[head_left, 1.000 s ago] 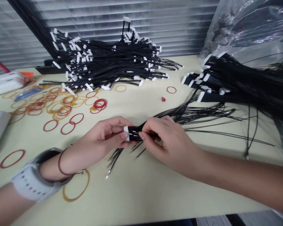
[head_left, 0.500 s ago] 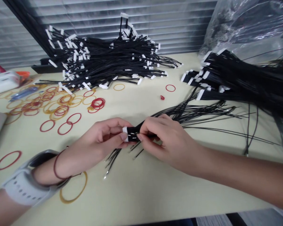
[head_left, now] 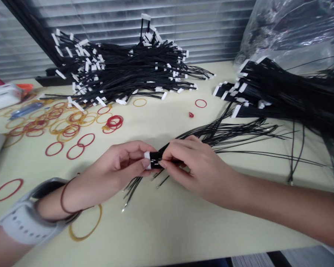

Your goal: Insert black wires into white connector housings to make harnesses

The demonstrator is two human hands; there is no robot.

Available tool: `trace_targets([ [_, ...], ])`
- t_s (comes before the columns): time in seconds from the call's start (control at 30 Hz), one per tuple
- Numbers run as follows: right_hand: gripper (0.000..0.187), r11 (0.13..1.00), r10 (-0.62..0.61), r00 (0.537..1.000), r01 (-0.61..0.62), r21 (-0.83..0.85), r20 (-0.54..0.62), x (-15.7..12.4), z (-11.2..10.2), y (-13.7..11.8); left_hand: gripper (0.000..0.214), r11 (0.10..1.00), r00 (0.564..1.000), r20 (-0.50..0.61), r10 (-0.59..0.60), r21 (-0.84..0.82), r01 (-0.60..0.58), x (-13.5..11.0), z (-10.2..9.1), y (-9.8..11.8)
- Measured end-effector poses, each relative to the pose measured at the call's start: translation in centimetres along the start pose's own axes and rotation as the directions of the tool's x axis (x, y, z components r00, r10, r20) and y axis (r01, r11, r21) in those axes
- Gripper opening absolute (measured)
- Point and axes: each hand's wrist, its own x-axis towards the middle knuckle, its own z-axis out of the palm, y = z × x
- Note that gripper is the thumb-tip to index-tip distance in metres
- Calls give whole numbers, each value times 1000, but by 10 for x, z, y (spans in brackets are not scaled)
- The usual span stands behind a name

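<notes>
Between the thumb and fingers of my left hand (head_left: 122, 167) is a white connector (head_left: 147, 160) with black wires running out of its right side. Small shiny metal pieces show among the wires close to the connector. My right hand (head_left: 197, 167) pinches thin black wire just right of it, its fingertips almost at the metal pieces; which strands it grips is partly hidden. Below both hands several loose wire ends (head_left: 132, 193) with metal tips hang toward the table. More loose black wires (head_left: 225, 135) fan out behind my right hand to the right.
A pile of black cables (head_left: 133, 70) with white connectors lies at the back. Another cable bundle (head_left: 289, 92) is at right, before a clear plastic bag (head_left: 292, 29). Red and yellow rubber bands (head_left: 69, 122) are scattered at left, near a white device (head_left: 2, 98).
My right fingertips have shifted slightly left, closer to the connector. The left hand keeps its hold, and the whole view has drifted a little.
</notes>
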Motion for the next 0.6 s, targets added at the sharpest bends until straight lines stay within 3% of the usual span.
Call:
trace_targets([
  [0.47, 9, 971, 155, 988, -153, 183, 6, 3, -3, -4, 17, 999, 999, 4, -41, -9, 41, 1, 0, 1],
  [0.6, 11, 973, 164, 986, -160, 167, -14, 2, -1, -4, 16, 1000, 1000, 12, -15, -23, 16, 2, -1, -2],
])
